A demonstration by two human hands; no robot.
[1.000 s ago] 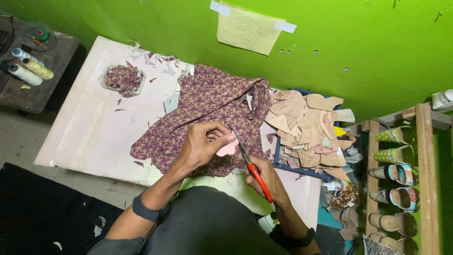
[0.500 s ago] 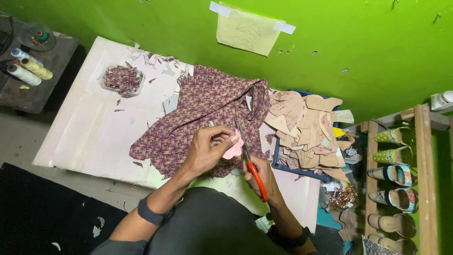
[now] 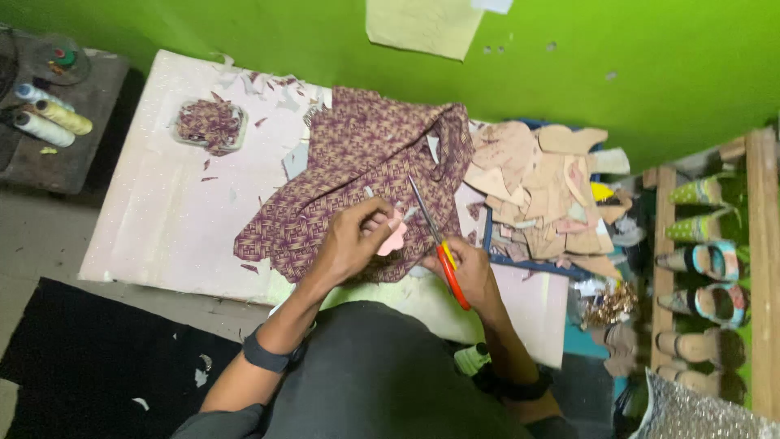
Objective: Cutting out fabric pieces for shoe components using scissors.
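Wall (image 3: 244, 32) first, bright green, with a pale sheet of paper (image 3: 422, 24) stuck on it. Under that sits the pale pink tabletop (image 3: 162, 219), dusted with small offcuts. Biggest thing lying on it is a purple patterned cloth (image 3: 366, 162), rumpled, running from the middle of the tabletop down to the person's hands. Right beside the cloth there's a messy pile of tan cut-out pieces (image 3: 544, 195), overlapping each other and touching the cloth's right edge. Further right, a wooden rack (image 3: 760, 244) with little colourful shoes (image 3: 703, 260) lined up on it. Off to the left on a dark side table (image 3: 73, 154), a few spools of thread (image 3: 49, 122). Near the tabletop's far left corner is a small clear tray (image 3: 210, 123) full of purple scraps.

Now the hands, both over the near edge of the cloth. Left hand (image 3: 353, 240) has its grip pinched shut on a small pink cut-out (image 3: 394, 238), holding it just above the cloth. Right hand (image 3: 471, 272) is wrapped around the orange handles of a pair of scissors (image 3: 431, 232), blades pointing up and away, tips over the cloth right next to the pink piece. Can't tell whether the blades actually touch it.
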